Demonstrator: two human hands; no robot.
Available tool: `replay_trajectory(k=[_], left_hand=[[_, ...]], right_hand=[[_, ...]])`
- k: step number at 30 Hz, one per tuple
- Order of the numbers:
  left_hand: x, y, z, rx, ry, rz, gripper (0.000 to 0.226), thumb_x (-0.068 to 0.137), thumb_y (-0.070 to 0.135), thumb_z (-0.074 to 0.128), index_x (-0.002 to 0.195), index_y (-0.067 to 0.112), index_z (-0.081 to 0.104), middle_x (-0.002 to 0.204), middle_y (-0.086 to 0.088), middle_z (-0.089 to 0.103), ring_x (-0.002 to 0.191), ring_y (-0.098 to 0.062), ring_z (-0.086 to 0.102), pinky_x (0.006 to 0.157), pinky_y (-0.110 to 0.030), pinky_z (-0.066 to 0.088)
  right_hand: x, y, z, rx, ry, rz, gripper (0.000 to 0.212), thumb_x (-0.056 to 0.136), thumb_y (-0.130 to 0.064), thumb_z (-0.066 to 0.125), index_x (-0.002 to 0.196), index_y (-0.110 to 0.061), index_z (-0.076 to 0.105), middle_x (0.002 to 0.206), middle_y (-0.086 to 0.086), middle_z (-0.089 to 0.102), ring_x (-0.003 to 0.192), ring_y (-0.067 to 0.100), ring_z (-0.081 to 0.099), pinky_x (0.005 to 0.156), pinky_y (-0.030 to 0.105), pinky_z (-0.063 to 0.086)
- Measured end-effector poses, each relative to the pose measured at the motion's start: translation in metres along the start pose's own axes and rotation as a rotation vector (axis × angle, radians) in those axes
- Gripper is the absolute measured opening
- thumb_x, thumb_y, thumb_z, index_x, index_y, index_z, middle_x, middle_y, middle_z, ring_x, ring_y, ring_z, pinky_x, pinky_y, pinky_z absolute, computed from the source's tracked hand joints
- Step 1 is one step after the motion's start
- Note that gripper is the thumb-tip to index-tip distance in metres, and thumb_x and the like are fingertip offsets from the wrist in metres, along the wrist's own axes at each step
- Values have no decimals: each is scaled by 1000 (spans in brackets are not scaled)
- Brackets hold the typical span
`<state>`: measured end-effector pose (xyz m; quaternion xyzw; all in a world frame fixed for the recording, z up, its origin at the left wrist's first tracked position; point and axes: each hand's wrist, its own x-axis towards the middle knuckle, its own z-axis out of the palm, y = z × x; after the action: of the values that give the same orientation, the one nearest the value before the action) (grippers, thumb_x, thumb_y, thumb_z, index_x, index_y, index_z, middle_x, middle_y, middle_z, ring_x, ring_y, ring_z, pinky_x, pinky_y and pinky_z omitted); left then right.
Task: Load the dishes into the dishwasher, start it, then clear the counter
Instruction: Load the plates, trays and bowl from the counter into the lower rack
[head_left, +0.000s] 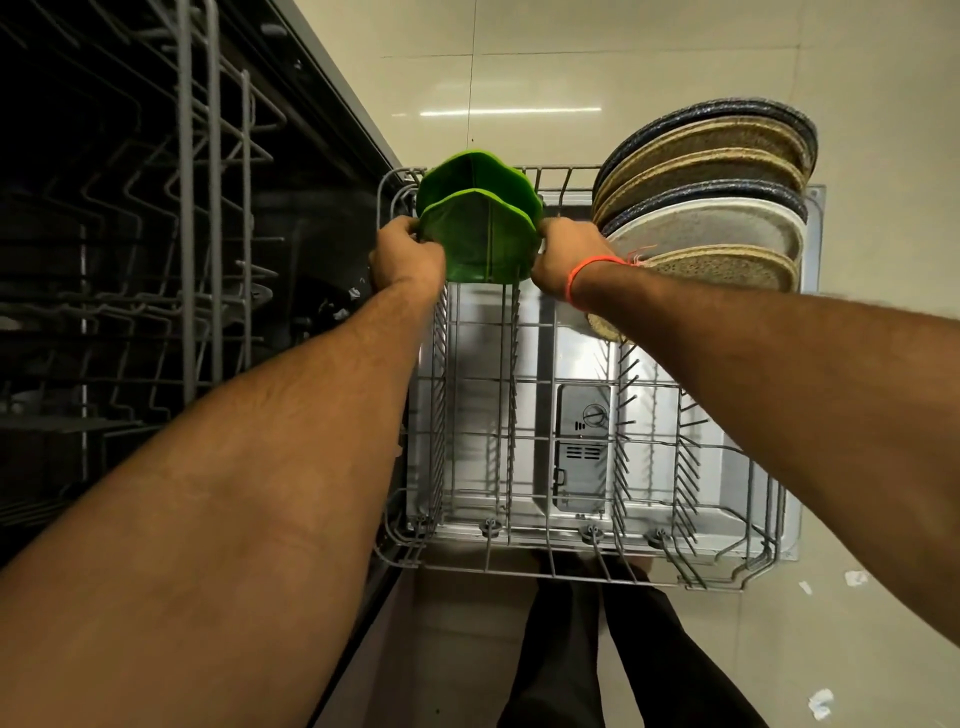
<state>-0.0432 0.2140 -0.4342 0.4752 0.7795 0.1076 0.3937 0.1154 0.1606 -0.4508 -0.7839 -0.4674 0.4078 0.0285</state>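
While the lower rack (571, 519) sits pulled out over the open door (810, 218) and beige tiled floor (623, 62), left hand (402, 254) and right hand (563, 252) grip the near green plate (478, 239) by its edges, fingers curled, far end of rack; speckled plates (701, 197) upright beside.

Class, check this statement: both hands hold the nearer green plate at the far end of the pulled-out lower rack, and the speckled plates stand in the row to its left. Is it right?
Not quite. In the head view the speckled plates stand to the right of the nearer green plate, not the left. The left hand and right hand do hold it at the lower rack's far end.
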Motion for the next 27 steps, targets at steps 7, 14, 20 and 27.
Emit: replay_trajectory(k=[7,14,20,27], left_hand=[[-23,9,-1,-132,-33,-6,52,94,1,57,140,25,55,126,3,65,101,-9,54,82,-18,47],[-81,13,-8,-397,-2,-51,65,93,0,58,152,21,42,143,4,56,122,-11,55,106,-29,46],[-168,7,-26,-527,-55,-113,64,96,7,60,153,24,38,154,-3,46,128,-11,50,110,-33,42],[-263,8,-53,-597,-109,-160,59,101,9,57,154,23,36,158,-6,40,140,-17,44,99,-23,36]], right_hand=[[-9,-4,-13,46,-57,8,55,91,-25,63,141,-15,44,129,16,61,116,35,59,99,39,48],[-66,-11,-21,252,2,50,59,94,-29,60,147,-18,37,132,18,60,122,38,55,104,40,44],[-158,-5,-19,420,-19,91,59,97,-31,59,151,-18,37,144,17,53,132,35,50,111,39,40],[-249,-5,-34,570,0,96,54,99,-36,55,150,-26,40,144,12,55,132,26,52,109,36,43]])
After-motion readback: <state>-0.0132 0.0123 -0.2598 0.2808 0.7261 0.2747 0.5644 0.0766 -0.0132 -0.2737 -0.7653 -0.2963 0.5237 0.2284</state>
